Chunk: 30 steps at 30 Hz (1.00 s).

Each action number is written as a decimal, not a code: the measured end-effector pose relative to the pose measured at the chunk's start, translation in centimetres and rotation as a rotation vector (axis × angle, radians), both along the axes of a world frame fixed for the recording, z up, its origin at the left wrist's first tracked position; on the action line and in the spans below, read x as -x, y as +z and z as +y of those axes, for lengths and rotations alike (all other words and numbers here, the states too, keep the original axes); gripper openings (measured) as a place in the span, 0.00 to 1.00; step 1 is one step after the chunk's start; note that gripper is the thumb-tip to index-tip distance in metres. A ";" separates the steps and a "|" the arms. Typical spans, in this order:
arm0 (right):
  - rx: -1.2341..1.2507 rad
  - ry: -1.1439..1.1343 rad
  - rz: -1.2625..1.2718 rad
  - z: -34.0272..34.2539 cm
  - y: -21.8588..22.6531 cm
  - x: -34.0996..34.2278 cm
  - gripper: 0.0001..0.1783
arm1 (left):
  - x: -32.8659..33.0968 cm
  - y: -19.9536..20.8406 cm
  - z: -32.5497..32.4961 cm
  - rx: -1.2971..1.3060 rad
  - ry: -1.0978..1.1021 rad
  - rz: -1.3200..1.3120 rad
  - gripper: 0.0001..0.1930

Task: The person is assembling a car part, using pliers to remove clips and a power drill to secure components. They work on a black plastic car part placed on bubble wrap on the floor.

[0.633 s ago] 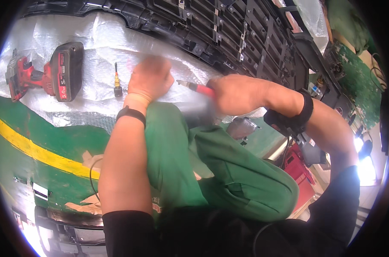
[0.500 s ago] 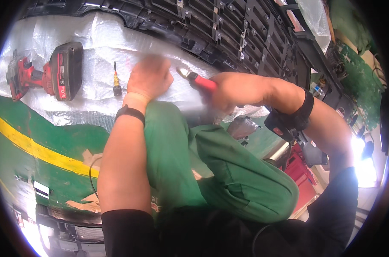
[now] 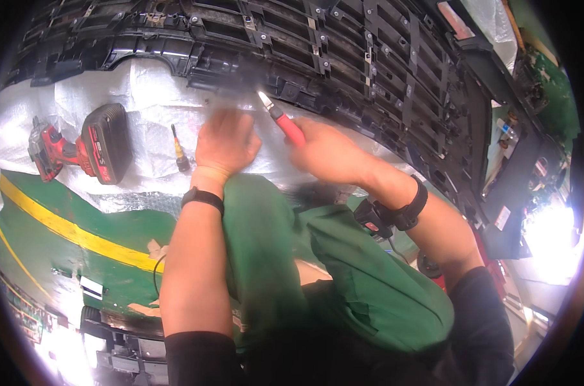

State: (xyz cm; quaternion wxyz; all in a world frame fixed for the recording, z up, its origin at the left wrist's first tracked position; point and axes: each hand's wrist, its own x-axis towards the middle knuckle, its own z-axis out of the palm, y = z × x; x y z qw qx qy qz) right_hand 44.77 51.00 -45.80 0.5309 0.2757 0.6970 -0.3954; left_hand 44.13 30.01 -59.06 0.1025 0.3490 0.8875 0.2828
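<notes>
"How far have we got?"

"Our right hand (image 3: 327, 151) is wrapped around the slim red-handled, silver-tipped metal pliers (image 3: 288, 127), at two o'clock from our left hand (image 3: 229, 147). Their tip is near the six o'clock edge of the wide black slatted panel (image 3: 291, 55); we can't tell whether they touch."

"And our left?"

"Its fingers curl inward, but blur keeps us from saying if they grip anything. We see no finished result on the panel, so we can't judge what's left."

"Any containers?"

"None we can make out. The yellow-and-black screwdriver (image 3: 178, 147) lies loose at nine o'clock on crinkled silver sheeting (image 3: 157, 96), the red-and-black cordless power tool (image 3: 80, 152) beyond it."
</notes>
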 end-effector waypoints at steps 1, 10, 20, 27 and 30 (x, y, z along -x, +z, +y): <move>0.008 0.006 0.018 0.2 -0.4 -0.3 0.20 | 0.0 0.0 0.0 0.006 -0.002 0.003 0.10; 0.221 -0.136 0.008 1.0 -1.7 -0.7 0.20 | 0.4 0.3 0.2 0.011 -0.042 0.000 0.09; 0.163 -0.088 0.116 0.8 -1.9 -0.6 0.23 | 1.5 4.0 2.6 0.177 0.185 -0.318 0.12; -0.078 0.127 0.365 -0.4 -0.7 -1.6 0.26 | 1.6 9.4 5.8 -0.227 0.660 -1.186 0.13; -0.168 0.243 0.522 -0.8 0.8 -2.0 0.28 | 0.8 9.4 5.6 -0.273 0.671 -1.116 0.12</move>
